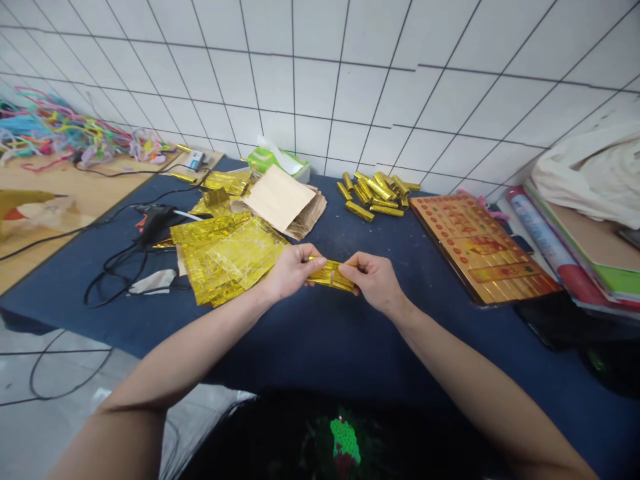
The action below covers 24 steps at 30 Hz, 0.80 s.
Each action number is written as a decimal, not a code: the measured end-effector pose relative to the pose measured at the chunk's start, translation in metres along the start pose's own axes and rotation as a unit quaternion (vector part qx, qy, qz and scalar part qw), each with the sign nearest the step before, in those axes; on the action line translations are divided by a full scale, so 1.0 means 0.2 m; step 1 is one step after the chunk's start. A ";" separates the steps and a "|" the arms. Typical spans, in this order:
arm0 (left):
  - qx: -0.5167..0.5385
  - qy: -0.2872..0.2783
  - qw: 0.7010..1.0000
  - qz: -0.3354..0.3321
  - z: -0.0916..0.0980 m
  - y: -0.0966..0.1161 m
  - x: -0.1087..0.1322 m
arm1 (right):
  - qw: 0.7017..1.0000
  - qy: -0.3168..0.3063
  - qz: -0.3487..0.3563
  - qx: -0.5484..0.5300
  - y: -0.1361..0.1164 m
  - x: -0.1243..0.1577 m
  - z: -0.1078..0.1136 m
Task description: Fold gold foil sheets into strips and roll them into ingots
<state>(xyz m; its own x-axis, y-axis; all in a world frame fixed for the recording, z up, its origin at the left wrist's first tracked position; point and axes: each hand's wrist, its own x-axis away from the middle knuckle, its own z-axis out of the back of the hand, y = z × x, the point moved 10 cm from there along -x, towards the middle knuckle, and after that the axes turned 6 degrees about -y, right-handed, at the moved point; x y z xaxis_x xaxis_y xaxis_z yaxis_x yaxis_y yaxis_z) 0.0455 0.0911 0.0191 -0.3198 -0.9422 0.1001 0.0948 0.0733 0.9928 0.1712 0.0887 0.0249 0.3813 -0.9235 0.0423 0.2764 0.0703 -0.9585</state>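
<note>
Between my two hands is a narrow strip of folded gold foil paper, held above the dark blue cloth. My left hand pinches its left end, thumb on top. The right end is pinched in the fingers of my right hand. Just left of my left hand lie flat sheets of gold foil paper, overlapping one another. Behind them sits a stack of brown paper squares. A pile of rolled gold paper tubes lies beyond my hands, near the wall.
A glue gun with looped black cable lies at left. A green tissue pack stands by the tiled wall. Colourful pipe cleaners are heaped at far left. On the right lie a printed orange-gold packet and stacked books.
</note>
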 end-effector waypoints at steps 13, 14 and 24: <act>-0.379 0.019 0.922 -0.080 0.05 -0.02 -0.05 | 0.963 0.036 0.046 0.263 0.07 -0.07 0.00; -0.400 0.014 0.913 -0.080 0.04 -0.03 -0.05 | 0.947 0.047 0.062 0.313 0.05 -0.06 0.00; -0.536 0.014 0.840 -0.088 -0.01 -0.04 -0.04 | 0.843 -0.060 0.222 0.487 -0.06 0.04 -0.21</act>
<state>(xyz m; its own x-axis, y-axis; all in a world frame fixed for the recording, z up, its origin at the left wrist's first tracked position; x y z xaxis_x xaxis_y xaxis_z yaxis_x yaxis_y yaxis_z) 0.0502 0.0975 0.0105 -0.3962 -0.9163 -0.0588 0.8473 -0.3896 0.3610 0.1335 0.0654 0.0238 0.7085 -0.6834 -0.1761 0.6528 0.7294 -0.2044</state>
